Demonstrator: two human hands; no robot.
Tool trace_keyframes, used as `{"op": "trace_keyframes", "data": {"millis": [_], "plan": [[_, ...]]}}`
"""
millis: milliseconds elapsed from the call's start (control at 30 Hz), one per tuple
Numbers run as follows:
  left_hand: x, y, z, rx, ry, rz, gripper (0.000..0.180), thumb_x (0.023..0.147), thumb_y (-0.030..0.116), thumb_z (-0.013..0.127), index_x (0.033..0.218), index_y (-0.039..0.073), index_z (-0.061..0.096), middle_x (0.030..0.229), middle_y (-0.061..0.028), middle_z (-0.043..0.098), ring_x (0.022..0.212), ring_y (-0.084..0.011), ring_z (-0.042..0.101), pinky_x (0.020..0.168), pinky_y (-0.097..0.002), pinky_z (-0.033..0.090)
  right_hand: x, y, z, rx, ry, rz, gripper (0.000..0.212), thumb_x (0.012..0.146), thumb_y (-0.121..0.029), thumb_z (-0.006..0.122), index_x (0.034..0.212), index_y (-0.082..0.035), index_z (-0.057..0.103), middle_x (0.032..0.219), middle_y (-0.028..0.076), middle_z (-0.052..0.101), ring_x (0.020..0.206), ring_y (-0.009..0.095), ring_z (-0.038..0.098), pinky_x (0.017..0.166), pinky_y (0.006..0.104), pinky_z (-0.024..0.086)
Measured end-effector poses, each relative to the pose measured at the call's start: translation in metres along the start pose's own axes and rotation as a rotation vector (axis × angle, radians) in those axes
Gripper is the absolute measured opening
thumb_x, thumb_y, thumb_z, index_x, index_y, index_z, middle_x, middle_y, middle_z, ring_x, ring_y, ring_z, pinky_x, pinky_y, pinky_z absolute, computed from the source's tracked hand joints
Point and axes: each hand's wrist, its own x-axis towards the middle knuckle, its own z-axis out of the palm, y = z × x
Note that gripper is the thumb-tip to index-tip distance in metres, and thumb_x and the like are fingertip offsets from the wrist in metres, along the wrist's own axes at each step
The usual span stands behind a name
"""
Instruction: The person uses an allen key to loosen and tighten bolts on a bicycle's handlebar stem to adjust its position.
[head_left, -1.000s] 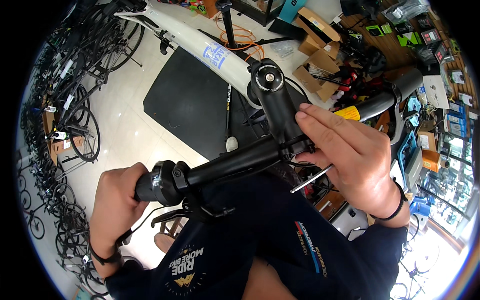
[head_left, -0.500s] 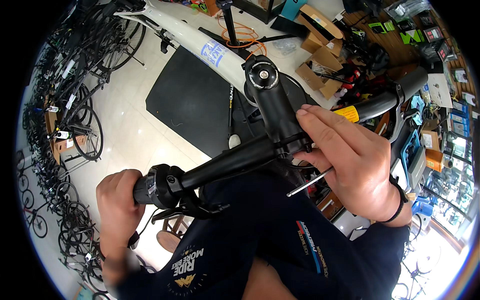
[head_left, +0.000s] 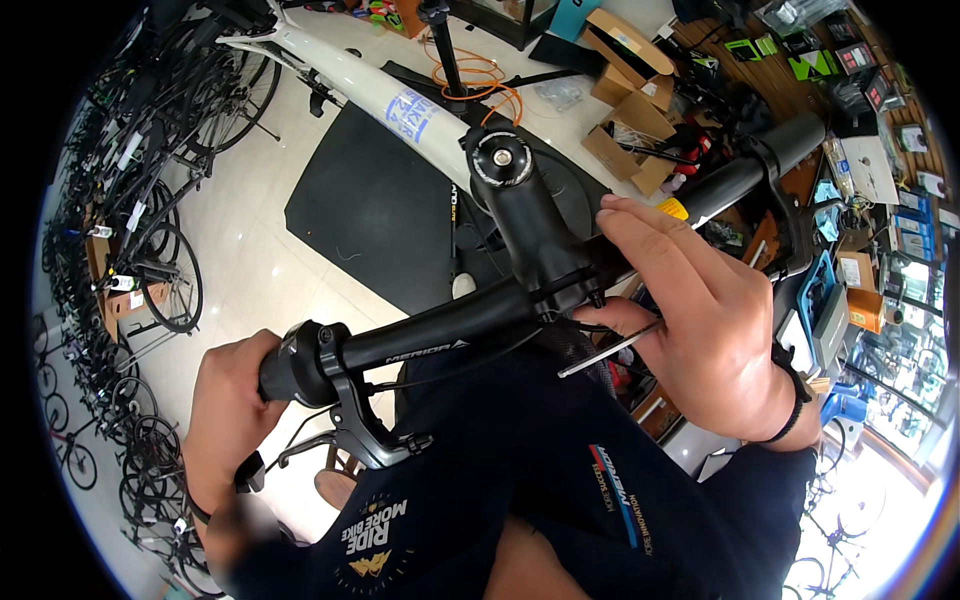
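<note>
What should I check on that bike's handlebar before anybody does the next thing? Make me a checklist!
1. Left hand holding the handlebar: ok, wrapped around its left end.
2. Thin metal rod held: ok, it sticks out from the right hand.
3. Rod's visible tip fitted into something: not ok, it looks free.
4. Round cap on top of the stem: ok, in place.
5. Handlebar clamped tight: cannot tell, tightness doesn't show.

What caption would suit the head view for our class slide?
Left hand grips the handlebar; right hand, beside the stem, holds a thin rod.
</note>
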Motion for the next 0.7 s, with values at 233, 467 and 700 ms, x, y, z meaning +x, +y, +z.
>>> {"op": "trace_keyframes", "data": {"millis": [233,467,700], "plan": [[-0.007,0.010,0.008,0.144,0.180,-0.002,0.031,0.058,-0.003,0.067,0.086,0.003,0.055,0.070,-0.0161,0.059,0.064,-0.0378,0.059,0.059,-0.0424,0.046,0.002,0.007,-0.002,-0.010,-0.045,-0.088,0.055,0.063,-0.016,0.081,0.113,0.000,0.065,0.105,0.015,0.066,0.085,0.031,0.068,0.068,0.0336,0.057],[-0.005,0.018,0.029,0.215,0.416,0.012,0.028,0.061,-0.004,0.066,0.084,0.004,0.054,0.068,-0.0146,0.057,0.062,-0.0376,0.057,0.057,-0.0429,0.045,0.006,0.022,0.006,0.003,-0.026,-0.271,0.055,0.063,-0.015,0.080,0.112,0.006,0.065,0.104,0.018,0.067,0.080,0.029,0.069,0.064,0.0315,0.058],[0.010,0.010,-0.012,-0.105,-0.032,-0.055,0.024,0.063,0.000,0.071,0.081,0.001,0.055,0.063,-0.0193,0.054,0.060,-0.0399,0.058,0.053,-0.0392,0.042,0.010,0.015,0.008,0.015,-0.027,-0.339,0.055,0.064,-0.016,0.080,0.111,0.009,0.064,0.103,0.020,0.068,0.079,0.028,0.070,0.064,0.0307,0.058]]}}
